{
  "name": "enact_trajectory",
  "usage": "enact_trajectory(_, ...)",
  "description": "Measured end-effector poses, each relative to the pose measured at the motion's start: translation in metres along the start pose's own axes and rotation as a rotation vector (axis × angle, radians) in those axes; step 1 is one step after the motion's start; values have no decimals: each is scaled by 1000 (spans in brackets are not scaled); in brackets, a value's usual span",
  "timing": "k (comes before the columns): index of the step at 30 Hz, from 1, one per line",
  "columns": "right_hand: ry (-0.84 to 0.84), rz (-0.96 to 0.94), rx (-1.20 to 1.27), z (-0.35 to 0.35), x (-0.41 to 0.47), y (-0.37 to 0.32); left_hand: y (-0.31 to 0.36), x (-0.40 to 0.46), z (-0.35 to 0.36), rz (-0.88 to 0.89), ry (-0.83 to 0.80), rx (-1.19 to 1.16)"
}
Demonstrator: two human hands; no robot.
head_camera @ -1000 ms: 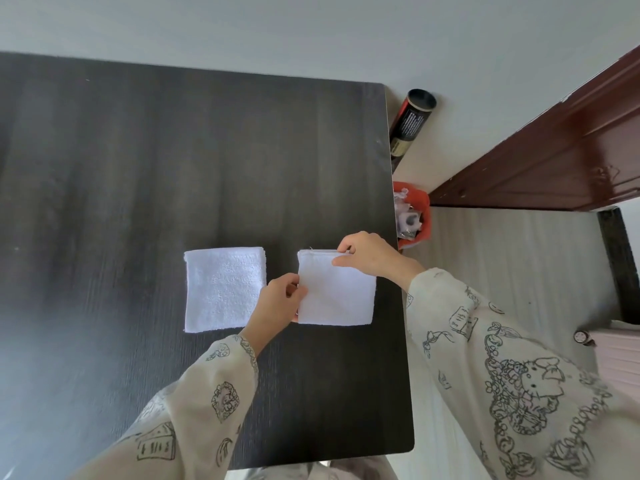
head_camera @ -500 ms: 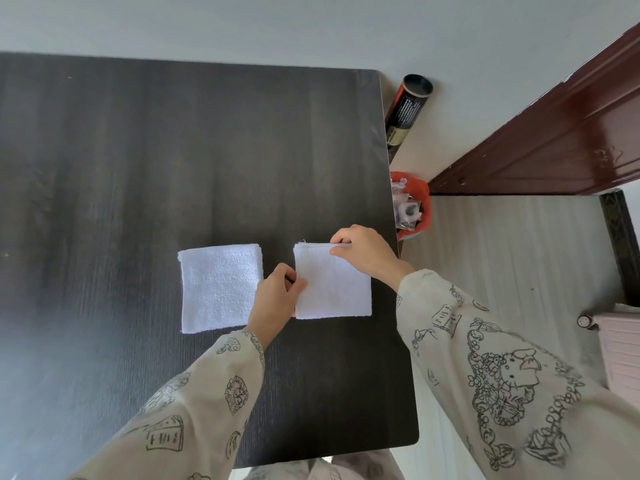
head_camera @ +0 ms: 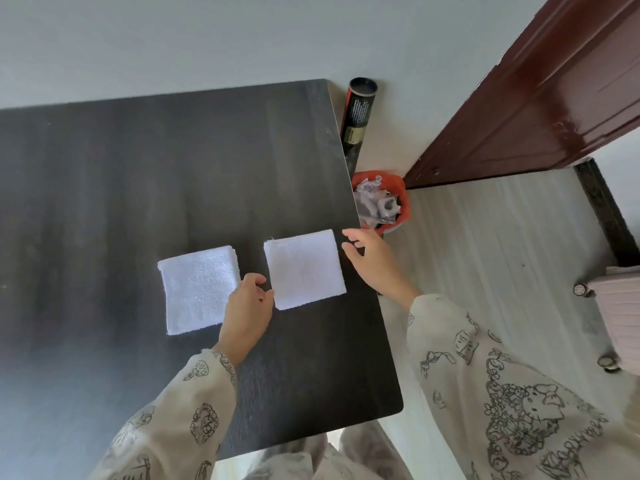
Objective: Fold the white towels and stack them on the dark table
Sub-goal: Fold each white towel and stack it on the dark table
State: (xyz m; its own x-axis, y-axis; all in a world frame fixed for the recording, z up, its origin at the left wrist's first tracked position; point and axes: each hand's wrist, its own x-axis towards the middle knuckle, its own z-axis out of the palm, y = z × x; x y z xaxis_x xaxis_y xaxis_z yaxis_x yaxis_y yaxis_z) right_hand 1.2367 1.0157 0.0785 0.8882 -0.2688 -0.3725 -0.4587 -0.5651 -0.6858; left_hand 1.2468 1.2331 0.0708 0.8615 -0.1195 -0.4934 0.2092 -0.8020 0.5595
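Two folded towels lay side by side on the table (head_camera: 138, 174), the left towel (head_camera: 199, 289) and the right towel (head_camera: 304, 268). The left hand (head_camera: 247, 313) sat between them, fingers loose. The right hand (head_camera: 372, 261) was spread beside the right towel, holding nothing.

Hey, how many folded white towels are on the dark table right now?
2. The left towel lies by the left hand; the right towel lies near the table edge, beside the right hand. They are not stacked.

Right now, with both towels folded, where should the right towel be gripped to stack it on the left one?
Pinch the right towel along its right edge, coming from the table's right side. It lies flat and square, that edge faces the open right hand, and nothing blocks it. The left towel lies apart, beside the left hand.
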Motion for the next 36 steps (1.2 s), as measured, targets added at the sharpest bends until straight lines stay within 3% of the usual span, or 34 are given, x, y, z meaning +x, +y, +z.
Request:
enact_trajectory(4,37,79,170,-30,-58,35,45,-33,8,159,45,-45)
enact_trajectory(10,205,128,310,-113,-168,110,141,-97,88,417,-134,-11)
enact_trajectory(21,744,405,525,-280,-466,331,321,-321,346,898,-644,89)
enact_trajectory(25,940,509,572,-320,-542,404,388,-386,432,1033,-763,133)
enact_trajectory(31,1113,635,605,-387,-621,528,467,-466,582,1133,-922,216)
enact_trajectory(36,1206,697,575,-482,-671,637,551,-525,709,1156,-1033,310)
